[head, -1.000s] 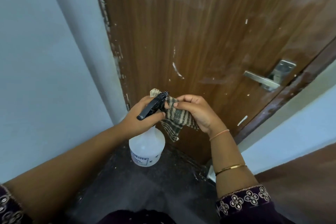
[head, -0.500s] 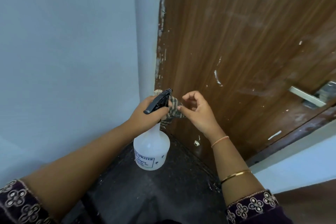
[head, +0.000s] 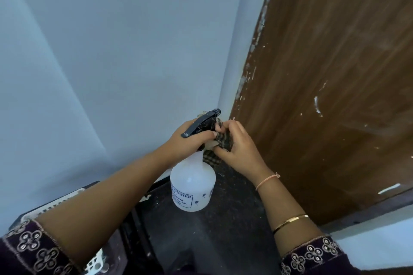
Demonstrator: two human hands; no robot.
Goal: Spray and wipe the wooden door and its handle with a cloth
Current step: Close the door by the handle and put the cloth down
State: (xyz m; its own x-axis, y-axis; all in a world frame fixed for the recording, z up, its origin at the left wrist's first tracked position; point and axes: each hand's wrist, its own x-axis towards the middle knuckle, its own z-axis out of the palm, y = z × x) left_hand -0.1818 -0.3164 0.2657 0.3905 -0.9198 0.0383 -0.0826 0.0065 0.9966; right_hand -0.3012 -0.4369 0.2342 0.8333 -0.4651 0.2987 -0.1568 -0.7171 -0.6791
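Beside the door (head: 335, 73), bottle (head: 192, 185) and cloth (head: 224, 140)

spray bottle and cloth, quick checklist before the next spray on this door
1. Grip of left hand on spray bottle neck: ok.
2. Hold on checked cloth: ok, right hand pinches it beside the trigger.
3. Cloth clear of the trigger: not ok, it is bunched against it.
4. Aim of nozzle at wooden door: cannot tell.
5. Sight of door handle: not ok, out of frame.
6. Liquid level in the bottle: cannot tell.
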